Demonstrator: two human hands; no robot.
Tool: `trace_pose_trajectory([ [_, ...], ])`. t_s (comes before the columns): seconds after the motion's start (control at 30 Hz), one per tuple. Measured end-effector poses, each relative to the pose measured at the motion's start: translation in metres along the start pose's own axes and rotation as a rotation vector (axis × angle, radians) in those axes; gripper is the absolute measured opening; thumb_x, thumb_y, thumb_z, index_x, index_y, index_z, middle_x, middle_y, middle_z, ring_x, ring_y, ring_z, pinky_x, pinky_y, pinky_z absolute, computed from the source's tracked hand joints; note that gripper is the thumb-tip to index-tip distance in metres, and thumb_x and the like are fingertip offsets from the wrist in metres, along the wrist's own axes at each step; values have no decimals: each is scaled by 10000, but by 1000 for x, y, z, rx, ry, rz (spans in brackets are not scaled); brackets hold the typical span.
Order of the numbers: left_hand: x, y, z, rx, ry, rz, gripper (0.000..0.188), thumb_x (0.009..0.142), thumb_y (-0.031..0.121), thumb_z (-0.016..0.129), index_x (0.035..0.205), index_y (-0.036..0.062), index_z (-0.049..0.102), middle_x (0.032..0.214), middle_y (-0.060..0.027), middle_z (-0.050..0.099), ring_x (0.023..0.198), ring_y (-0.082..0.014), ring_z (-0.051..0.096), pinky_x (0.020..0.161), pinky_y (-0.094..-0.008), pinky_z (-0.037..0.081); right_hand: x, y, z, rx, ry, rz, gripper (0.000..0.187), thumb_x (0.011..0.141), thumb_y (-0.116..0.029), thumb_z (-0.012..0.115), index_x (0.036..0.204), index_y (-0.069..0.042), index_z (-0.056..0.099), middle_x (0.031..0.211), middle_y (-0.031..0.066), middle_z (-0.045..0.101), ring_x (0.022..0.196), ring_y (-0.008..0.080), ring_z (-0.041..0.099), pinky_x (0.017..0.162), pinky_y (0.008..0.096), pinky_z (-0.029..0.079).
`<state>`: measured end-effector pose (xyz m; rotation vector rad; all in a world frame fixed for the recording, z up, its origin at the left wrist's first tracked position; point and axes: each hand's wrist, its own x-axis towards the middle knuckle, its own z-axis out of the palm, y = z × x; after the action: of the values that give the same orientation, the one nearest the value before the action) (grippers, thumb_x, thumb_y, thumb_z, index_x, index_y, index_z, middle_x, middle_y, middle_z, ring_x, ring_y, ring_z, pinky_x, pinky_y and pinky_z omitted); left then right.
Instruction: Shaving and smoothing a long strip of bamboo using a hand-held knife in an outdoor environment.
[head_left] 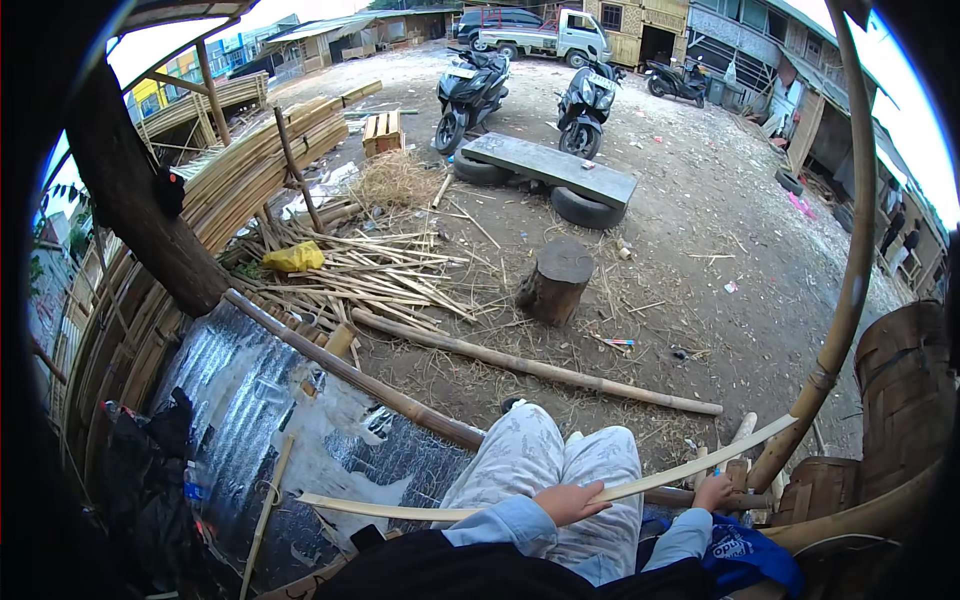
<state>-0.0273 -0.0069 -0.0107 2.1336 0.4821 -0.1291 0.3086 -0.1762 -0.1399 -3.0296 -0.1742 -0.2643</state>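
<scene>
A long pale bamboo strip (690, 467) lies across my lap, bending slightly, from the silver sheet at left up to a bamboo pole at right. My left hand (572, 504) is closed on the strip over my thighs, and my left sleeve covers part of it. Lower right, my right hand (712, 492) is closed beside the pole, below the strip. A small bit of blue shows at its fingers; what it holds is too small to make out. Just under that hand are bamboo pieces (737, 472) and a blue printed bag (745, 555).
A curved bamboo pole (850, 260) rises at right near woven baskets (905, 390). At left lies a torn silver sheet (235, 400) edged by a pole. Ahead are cut bamboo sticks (380, 275), a log stump (558, 280), a bench on tyres (550, 168) and motorbikes (475, 95).
</scene>
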Motion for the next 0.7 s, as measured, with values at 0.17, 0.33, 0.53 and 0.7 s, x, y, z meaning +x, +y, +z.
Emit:
trace_pose_trajectory([
  [0.17,-2,-22,15,-20,2,-7,513,892,529,371,1141,89,454,817,-248,599,781,-419,584,692,-466,447,0,7,-14,124,-75,-125,278,772,-273,601,790,3,633,785,215,630,779,368,621,670,447,486],
  [0.33,2,-37,31,124,-19,-13,497,888,542,359,1084,92,434,809,-231,609,759,-412,590,663,-484,444,31,30,36,1037,-271,255,263,814,-219,550,835,41,583,725,127,598,610,224,527,621,395,437],
  [0.53,8,-14,26,145,-48,37,505,886,532,369,1102,78,428,802,-229,612,760,-402,596,669,-484,450,-21,15,-1,1194,-203,296,310,905,-161,433,986,108,562,845,146,623,712,177,582,689,297,470],
  [0.7,3,-21,20,193,25,1,525,887,531,363,1159,87,433,813,-217,613,763,-389,600,663,-471,456,-20,21,-53,1482,-133,695,374,877,-427,481,757,-75,444,563,3,344,354,111,295,278,250,171],
])
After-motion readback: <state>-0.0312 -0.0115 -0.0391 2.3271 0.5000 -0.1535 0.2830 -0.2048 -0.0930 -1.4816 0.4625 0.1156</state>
